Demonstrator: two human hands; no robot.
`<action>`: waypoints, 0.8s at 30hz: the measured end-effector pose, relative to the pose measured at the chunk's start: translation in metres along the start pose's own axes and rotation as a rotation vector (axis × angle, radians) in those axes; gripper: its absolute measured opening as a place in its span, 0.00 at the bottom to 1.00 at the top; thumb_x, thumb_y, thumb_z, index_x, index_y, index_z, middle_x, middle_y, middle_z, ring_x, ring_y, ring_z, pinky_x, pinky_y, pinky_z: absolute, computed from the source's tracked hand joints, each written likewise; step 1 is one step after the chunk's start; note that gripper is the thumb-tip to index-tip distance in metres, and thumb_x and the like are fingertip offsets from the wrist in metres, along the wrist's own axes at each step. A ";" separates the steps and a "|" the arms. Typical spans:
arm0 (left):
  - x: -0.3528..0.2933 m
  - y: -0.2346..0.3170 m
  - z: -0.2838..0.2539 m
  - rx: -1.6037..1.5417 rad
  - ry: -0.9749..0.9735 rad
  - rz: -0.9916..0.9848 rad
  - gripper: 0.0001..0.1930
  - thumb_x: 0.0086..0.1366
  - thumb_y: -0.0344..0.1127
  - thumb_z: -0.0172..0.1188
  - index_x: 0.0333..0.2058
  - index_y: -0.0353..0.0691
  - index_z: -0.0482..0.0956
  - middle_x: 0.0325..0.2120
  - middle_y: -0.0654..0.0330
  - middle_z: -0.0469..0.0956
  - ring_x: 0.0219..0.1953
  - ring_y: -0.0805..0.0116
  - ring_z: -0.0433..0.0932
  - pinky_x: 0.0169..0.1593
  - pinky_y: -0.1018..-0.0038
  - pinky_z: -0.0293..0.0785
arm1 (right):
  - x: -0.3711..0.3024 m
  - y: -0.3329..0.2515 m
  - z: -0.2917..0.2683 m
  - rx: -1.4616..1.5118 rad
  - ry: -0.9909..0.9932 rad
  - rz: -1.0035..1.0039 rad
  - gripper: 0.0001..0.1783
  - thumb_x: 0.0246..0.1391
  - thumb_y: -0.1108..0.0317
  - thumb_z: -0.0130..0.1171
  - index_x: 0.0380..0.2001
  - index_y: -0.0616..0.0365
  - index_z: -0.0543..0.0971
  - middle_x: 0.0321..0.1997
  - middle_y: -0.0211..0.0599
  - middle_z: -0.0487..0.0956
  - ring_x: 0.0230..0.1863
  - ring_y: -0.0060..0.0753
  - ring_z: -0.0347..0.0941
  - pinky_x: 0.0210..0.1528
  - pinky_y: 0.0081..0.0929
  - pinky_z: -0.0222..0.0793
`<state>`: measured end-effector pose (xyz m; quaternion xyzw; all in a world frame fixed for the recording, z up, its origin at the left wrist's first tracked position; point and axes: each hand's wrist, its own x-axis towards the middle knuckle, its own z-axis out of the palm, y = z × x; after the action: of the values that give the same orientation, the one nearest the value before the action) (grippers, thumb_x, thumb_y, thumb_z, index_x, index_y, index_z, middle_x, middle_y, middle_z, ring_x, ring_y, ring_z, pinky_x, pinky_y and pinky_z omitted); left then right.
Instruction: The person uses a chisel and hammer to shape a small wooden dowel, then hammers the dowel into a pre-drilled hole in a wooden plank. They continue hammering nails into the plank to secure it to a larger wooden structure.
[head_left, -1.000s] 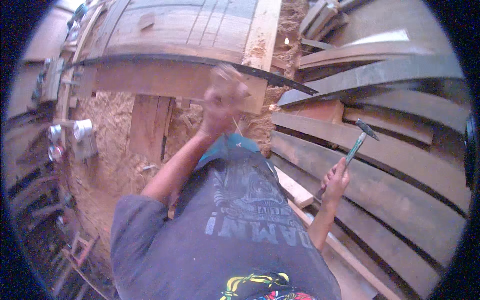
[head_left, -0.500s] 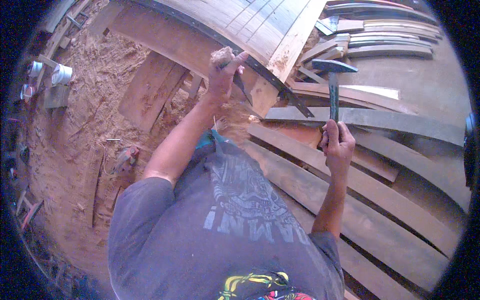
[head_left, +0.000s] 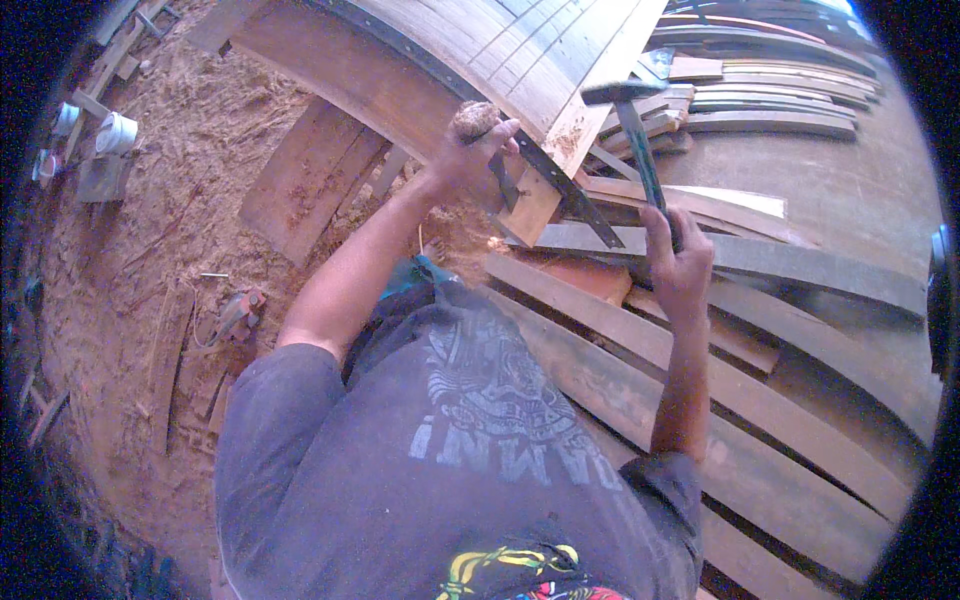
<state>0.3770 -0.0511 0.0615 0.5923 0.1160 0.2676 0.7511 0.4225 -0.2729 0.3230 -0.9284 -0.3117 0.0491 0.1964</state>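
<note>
My left hand (head_left: pixel 462 163) is closed around a chisel (head_left: pixel 475 119) with a rounded, worn-looking brown end above the fist. Its dark flat blade points down beside a pale timber end (head_left: pixel 533 208). A long dark strip (head_left: pixel 565 185) runs along the edge of a planked wooden structure (head_left: pixel 560 50), just beyond that fist. On the right, my right hand (head_left: pixel 682 252) grips the dark greenish handle of a hammer (head_left: pixel 643 152). The hammer's dark metal head is raised, apart from the chisel. Whether the blade touches the wood I cannot tell.
Long curved planks (head_left: pixel 740 430) lie fanned out at my right. Stacked boards (head_left: pixel 770 100) are at the far right. Shavings (head_left: pixel 200 130) cover the ground at left, where white buckets (head_left: pixel 116 133) and a red-and-grey tool (head_left: pixel 242 312) stand or lie.
My left hand with the chisel has shifted right and slightly nearer, closer to the pale timber end. The hammer head has tilted and swung left and farther away.
</note>
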 end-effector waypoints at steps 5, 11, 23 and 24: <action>0.010 0.002 -0.012 -0.072 -0.062 -0.083 0.13 0.71 0.46 0.69 0.35 0.42 0.85 0.30 0.66 0.85 0.35 0.75 0.82 0.39 0.73 0.79 | 0.040 -0.069 -0.010 -0.040 0.016 -0.184 0.15 0.71 0.56 0.63 0.38 0.59 0.83 0.23 0.27 0.73 0.26 0.17 0.66 0.28 0.24 0.62; -0.001 -0.049 -0.021 0.063 -0.053 0.364 0.12 0.69 0.37 0.66 0.50 0.50 0.86 0.39 0.61 0.87 0.41 0.56 0.83 0.48 0.59 0.75 | 0.083 -0.138 -0.020 0.059 0.138 -0.349 0.16 0.73 0.55 0.58 0.43 0.57 0.85 0.24 0.20 0.74 0.23 0.12 0.64 0.24 0.17 0.56; 0.007 -0.021 -0.014 0.018 -0.061 0.194 0.10 0.71 0.42 0.65 0.41 0.43 0.87 0.37 0.64 0.85 0.43 0.72 0.81 0.51 0.70 0.77 | 0.097 -0.097 0.040 -0.714 -0.468 -0.340 0.18 0.71 0.51 0.55 0.43 0.57 0.77 0.28 0.60 0.82 0.37 0.65 0.83 0.38 0.62 0.74; 0.008 -0.021 -0.029 0.162 -0.084 0.245 0.09 0.70 0.40 0.65 0.44 0.44 0.86 0.40 0.63 0.84 0.46 0.68 0.80 0.53 0.67 0.76 | 0.104 -0.111 0.029 -0.766 -0.393 -0.466 0.18 0.72 0.51 0.55 0.44 0.56 0.78 0.30 0.59 0.83 0.37 0.62 0.84 0.36 0.59 0.75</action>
<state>0.3755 -0.0264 0.0345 0.6712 0.0326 0.3220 0.6669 0.4378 -0.1198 0.3436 -0.8125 -0.5380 0.0597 -0.2162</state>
